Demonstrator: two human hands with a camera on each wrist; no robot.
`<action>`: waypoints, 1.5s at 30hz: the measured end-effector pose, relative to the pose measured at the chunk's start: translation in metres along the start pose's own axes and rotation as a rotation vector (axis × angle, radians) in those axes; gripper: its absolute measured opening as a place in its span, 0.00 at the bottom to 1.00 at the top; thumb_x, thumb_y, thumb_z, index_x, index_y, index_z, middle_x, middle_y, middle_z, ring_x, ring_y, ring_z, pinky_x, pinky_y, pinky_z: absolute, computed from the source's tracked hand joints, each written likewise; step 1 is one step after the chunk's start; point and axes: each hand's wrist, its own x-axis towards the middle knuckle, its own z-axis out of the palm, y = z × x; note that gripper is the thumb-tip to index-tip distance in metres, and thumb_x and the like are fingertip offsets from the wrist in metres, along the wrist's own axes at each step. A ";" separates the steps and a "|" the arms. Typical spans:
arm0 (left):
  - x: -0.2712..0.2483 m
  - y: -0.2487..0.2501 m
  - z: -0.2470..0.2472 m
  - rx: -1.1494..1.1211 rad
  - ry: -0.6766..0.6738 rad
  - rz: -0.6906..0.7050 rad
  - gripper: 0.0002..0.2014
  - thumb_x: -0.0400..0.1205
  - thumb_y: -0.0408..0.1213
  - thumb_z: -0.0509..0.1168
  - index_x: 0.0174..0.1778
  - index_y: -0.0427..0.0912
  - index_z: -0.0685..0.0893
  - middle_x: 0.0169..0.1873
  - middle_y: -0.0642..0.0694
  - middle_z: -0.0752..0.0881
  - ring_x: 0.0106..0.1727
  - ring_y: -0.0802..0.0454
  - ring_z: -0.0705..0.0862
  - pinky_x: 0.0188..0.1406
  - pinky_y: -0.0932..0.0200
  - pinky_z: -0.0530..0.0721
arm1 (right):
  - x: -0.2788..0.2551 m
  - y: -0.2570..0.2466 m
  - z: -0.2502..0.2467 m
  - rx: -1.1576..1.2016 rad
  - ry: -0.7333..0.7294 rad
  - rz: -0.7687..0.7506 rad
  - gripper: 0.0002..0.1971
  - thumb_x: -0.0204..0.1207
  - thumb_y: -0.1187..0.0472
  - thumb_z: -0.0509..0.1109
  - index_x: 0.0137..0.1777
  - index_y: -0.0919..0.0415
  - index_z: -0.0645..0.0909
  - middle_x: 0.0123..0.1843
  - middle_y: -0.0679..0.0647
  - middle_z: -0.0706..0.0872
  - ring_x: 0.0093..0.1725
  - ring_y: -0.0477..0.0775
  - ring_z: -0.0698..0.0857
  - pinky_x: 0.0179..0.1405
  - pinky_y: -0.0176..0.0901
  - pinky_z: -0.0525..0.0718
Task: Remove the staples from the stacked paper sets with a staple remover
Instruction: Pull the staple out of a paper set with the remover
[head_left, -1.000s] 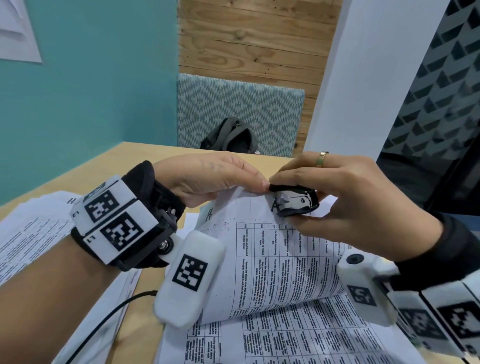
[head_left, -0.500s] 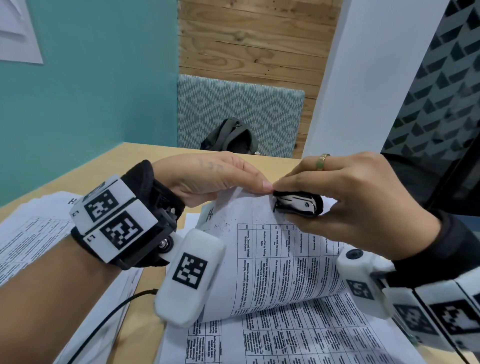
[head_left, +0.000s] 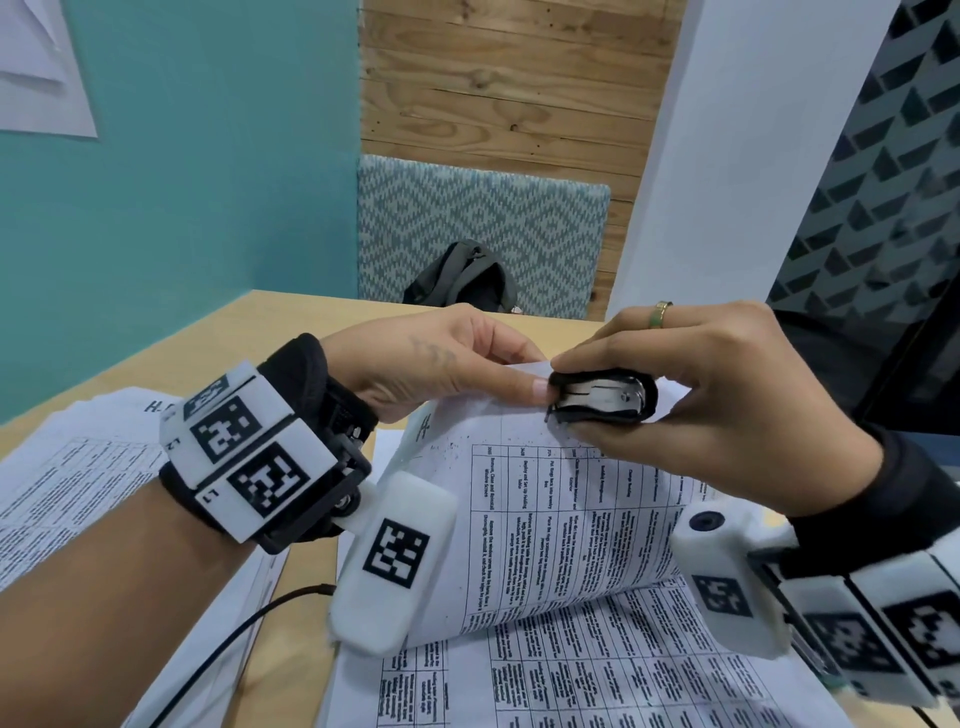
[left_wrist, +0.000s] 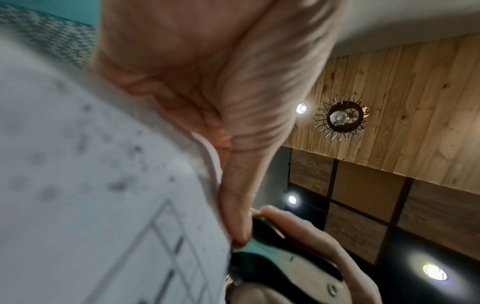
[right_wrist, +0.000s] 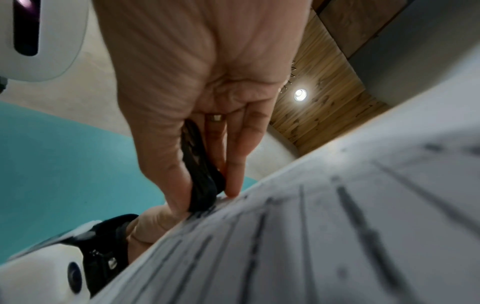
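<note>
Squeezing the black plastic staple remover with steel claws (head_left: 602, 397) between thumb and fingers, the right hand (head_left: 727, 410) now has its handles pressed nearly together, where a second ago the claws stood a little wider at the same spot. The tool has also levelled out and edged toward the left hand (head_left: 441, 369), so the claw tips now sit at the raised top corner of the white printed paper set (head_left: 561, 519), just beside the left fingertips. That left hand pinches the lifted corner, holding the top sheets curled up off the pale wooden table (head_left: 291, 322); it has barely moved. The staple itself is too small to make out, so I cannot tell whether it is already out. Judging by the narrowed claws, the bite is under way and a pull away from the corner probably comes next. More printed sheets (head_left: 67, 483) lie flat on the left.
</note>
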 end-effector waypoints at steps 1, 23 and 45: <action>-0.001 0.000 0.000 -0.014 -0.012 0.014 0.01 0.70 0.29 0.71 0.35 0.37 0.88 0.31 0.48 0.89 0.31 0.58 0.86 0.34 0.69 0.83 | 0.000 0.000 0.000 0.033 0.013 0.012 0.13 0.65 0.52 0.74 0.47 0.56 0.90 0.38 0.48 0.89 0.35 0.53 0.87 0.31 0.51 0.83; 0.003 -0.005 0.008 -0.042 0.031 0.118 0.04 0.72 0.33 0.67 0.35 0.41 0.87 0.31 0.49 0.87 0.33 0.59 0.84 0.38 0.71 0.81 | -0.001 0.003 -0.011 0.456 0.063 0.214 0.17 0.56 0.54 0.79 0.45 0.56 0.87 0.41 0.53 0.89 0.37 0.48 0.88 0.37 0.31 0.83; -0.003 0.006 0.023 0.281 0.245 0.226 0.14 0.72 0.42 0.71 0.44 0.34 0.86 0.47 0.29 0.87 0.44 0.43 0.85 0.54 0.44 0.82 | 0.002 -0.007 -0.008 0.574 0.186 0.567 0.15 0.52 0.55 0.85 0.34 0.64 0.89 0.29 0.57 0.90 0.29 0.49 0.87 0.24 0.30 0.77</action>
